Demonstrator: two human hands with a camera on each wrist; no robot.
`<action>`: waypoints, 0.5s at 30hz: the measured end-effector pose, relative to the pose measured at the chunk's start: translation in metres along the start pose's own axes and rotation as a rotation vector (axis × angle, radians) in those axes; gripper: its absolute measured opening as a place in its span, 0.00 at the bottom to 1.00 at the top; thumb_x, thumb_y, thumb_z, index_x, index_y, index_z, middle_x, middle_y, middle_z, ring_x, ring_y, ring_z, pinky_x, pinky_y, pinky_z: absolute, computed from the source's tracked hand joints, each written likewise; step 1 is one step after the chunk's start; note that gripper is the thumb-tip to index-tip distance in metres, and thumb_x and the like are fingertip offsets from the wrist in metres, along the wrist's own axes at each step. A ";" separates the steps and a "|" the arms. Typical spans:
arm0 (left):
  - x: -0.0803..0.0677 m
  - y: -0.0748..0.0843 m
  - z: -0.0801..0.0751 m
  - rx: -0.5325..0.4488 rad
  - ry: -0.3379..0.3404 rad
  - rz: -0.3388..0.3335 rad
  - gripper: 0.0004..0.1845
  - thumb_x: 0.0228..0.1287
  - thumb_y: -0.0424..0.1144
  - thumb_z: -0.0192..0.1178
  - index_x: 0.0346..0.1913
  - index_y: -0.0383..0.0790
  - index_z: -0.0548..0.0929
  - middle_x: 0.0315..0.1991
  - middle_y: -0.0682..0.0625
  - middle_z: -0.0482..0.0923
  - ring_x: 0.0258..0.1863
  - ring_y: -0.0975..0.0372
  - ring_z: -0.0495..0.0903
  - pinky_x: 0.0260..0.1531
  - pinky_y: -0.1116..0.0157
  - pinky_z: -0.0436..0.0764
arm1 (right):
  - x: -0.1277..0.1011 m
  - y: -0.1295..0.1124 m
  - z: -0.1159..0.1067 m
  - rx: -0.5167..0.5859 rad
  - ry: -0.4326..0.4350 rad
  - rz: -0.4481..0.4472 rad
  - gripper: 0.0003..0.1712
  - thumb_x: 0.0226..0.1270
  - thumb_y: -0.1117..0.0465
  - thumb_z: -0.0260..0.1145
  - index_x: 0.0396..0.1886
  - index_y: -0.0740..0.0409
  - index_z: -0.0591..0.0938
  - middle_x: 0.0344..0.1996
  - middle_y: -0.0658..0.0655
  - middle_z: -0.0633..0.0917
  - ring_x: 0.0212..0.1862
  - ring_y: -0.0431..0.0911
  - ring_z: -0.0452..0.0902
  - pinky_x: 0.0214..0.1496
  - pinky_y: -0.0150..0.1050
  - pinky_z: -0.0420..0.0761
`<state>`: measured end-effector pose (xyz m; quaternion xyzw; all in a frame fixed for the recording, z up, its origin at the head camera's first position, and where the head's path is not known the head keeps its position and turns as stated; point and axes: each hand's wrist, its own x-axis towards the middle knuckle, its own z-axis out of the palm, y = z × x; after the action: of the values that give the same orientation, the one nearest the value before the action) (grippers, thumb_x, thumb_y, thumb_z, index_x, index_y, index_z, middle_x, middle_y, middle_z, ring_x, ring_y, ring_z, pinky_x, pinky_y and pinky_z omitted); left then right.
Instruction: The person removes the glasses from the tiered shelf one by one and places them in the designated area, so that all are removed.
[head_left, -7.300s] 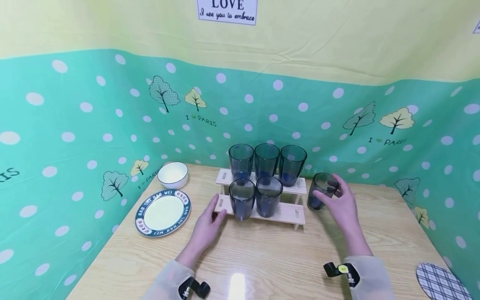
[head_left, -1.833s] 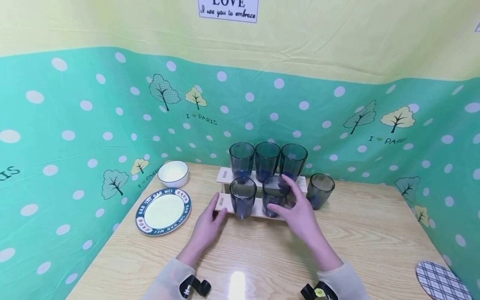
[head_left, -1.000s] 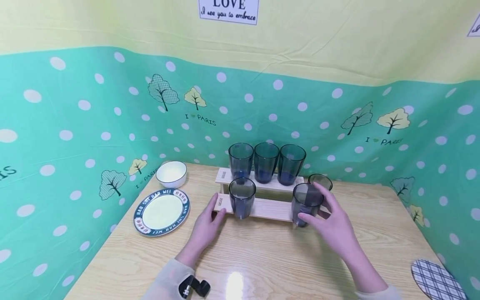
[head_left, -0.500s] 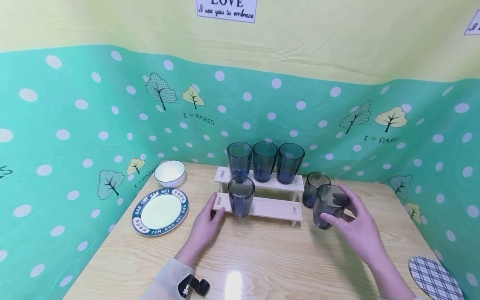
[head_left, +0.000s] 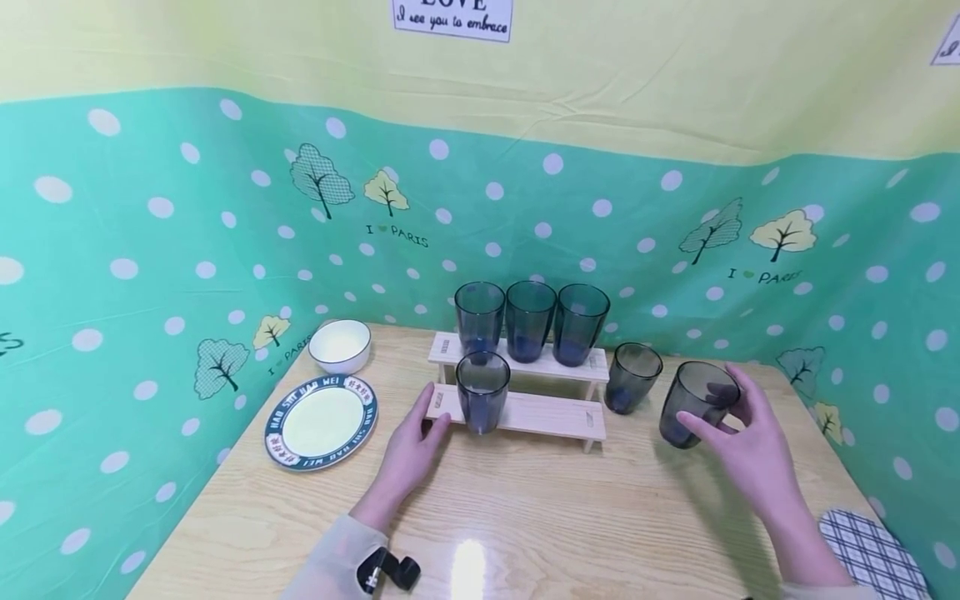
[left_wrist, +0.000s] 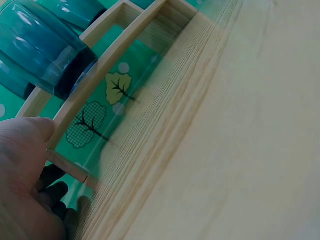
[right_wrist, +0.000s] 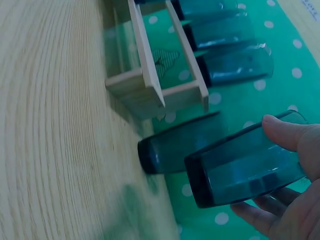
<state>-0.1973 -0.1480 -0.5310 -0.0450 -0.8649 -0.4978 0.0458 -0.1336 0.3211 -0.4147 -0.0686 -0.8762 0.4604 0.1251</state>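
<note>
My right hand (head_left: 757, 454) grips a dark, see-through glass tumbler (head_left: 681, 402), thumb on one side and fingers on the other. In the right wrist view the held glass tumbler (right_wrist: 235, 175) hangs slightly tilted above the table. At the left end of a two-step wooden rack (head_left: 551, 415), my left hand (head_left: 408, 454) holds the lower step, its thumb on the near edge. One glass tumbler (head_left: 482, 400) stands on that lower step near its left end. Three taller glasses (head_left: 531, 321) line the upper step. Another tumbler (head_left: 632, 379) stands on the table, right of the rack.
A white bowl (head_left: 341, 346) and a blue-rimmed plate (head_left: 279, 417) sit at the table's left. A checked round mat (head_left: 873, 550) lies at the right edge. A green and yellow cloth (head_left: 645, 200) hangs behind and beside the wooden table (head_left: 525, 517).
Earlier my right hand set one tumbler beside the rack. It has since lifted the lower step's right tumbler off and carried it right. My left hand has stayed at the rack's end.
</note>
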 end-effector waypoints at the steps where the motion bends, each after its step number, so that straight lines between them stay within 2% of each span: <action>1: 0.000 0.000 0.000 0.002 0.000 0.000 0.39 0.88 0.52 0.57 0.91 0.47 0.56 0.87 0.41 0.59 0.84 0.44 0.60 0.84 0.44 0.60 | 0.002 0.002 0.000 -0.004 0.002 0.008 0.68 0.69 0.43 0.83 0.94 0.41 0.47 0.76 0.72 0.73 0.74 0.72 0.71 0.47 0.14 0.79; 5: 0.001 0.000 0.000 -0.003 0.001 -0.003 0.39 0.88 0.51 0.58 0.91 0.47 0.56 0.87 0.41 0.59 0.84 0.44 0.60 0.84 0.44 0.60 | 0.011 0.008 0.000 -0.033 0.014 0.034 0.69 0.68 0.40 0.82 0.94 0.44 0.46 0.77 0.71 0.73 0.73 0.72 0.71 0.43 0.15 0.77; 7: 0.001 0.000 0.000 -0.006 0.002 -0.004 0.39 0.88 0.51 0.58 0.91 0.47 0.55 0.87 0.41 0.59 0.84 0.45 0.60 0.84 0.44 0.60 | 0.015 0.012 0.001 -0.054 0.021 0.043 0.69 0.69 0.39 0.81 0.94 0.45 0.46 0.76 0.70 0.74 0.74 0.71 0.71 0.45 0.20 0.77; 9: 0.000 0.000 0.000 -0.008 0.001 -0.006 0.39 0.88 0.51 0.58 0.91 0.47 0.55 0.87 0.42 0.59 0.85 0.45 0.60 0.84 0.44 0.60 | 0.019 0.016 0.002 -0.067 0.030 0.055 0.68 0.70 0.38 0.81 0.94 0.45 0.47 0.76 0.68 0.75 0.75 0.70 0.69 0.54 0.31 0.80; 11: 0.000 0.001 0.000 -0.006 -0.001 -0.005 0.39 0.88 0.51 0.57 0.91 0.46 0.55 0.87 0.42 0.58 0.85 0.45 0.59 0.84 0.44 0.60 | 0.023 0.020 0.003 -0.067 0.035 0.067 0.67 0.70 0.38 0.80 0.94 0.45 0.47 0.76 0.69 0.74 0.76 0.71 0.68 0.63 0.48 0.81; 13: 0.000 0.001 0.000 -0.006 -0.003 -0.002 0.39 0.88 0.51 0.57 0.91 0.46 0.56 0.87 0.42 0.59 0.85 0.45 0.60 0.84 0.44 0.60 | 0.027 0.025 0.004 -0.066 0.041 0.077 0.67 0.71 0.37 0.79 0.94 0.45 0.46 0.76 0.71 0.73 0.76 0.71 0.67 0.67 0.65 0.76; 15: 0.000 0.001 0.000 -0.008 -0.003 0.003 0.39 0.88 0.51 0.57 0.91 0.46 0.55 0.87 0.41 0.58 0.85 0.45 0.60 0.84 0.44 0.60 | 0.031 0.031 0.005 -0.058 0.044 0.080 0.67 0.71 0.38 0.79 0.94 0.46 0.46 0.76 0.73 0.72 0.76 0.73 0.65 0.70 0.73 0.72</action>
<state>-0.1967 -0.1474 -0.5305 -0.0473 -0.8629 -0.5012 0.0450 -0.1642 0.3421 -0.4378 -0.1176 -0.8827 0.4378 0.1238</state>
